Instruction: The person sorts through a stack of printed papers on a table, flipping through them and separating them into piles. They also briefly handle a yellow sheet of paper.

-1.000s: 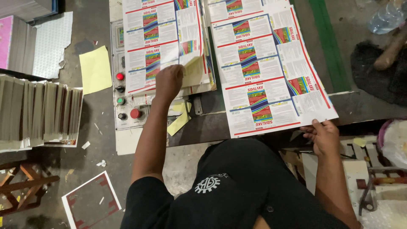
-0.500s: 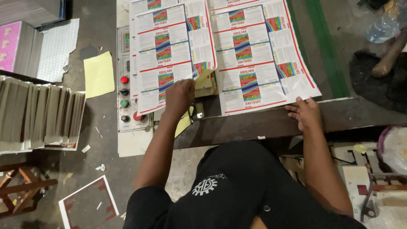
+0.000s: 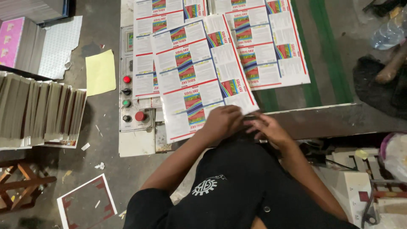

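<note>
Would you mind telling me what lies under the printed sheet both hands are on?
Under the top printed sheet lie more printed sheets and part of a control panel with red and green buttons. What lies beneath those is hidden.

Left hand (image 3: 222, 122) hides the near edge of the top printed sheet (image 3: 199, 80); far sheets cut off at frame top; right-hand (image 3: 268, 129) fingertips blurred.

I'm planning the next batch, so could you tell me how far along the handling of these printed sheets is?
Done: one printed sheet lies flat on the machine bed, another over the control panel. In hand: the left hand presses the near edge of the tilted top sheet, the right hand beside it. Left: the upright stack of boards at the side sits untouched.
</note>
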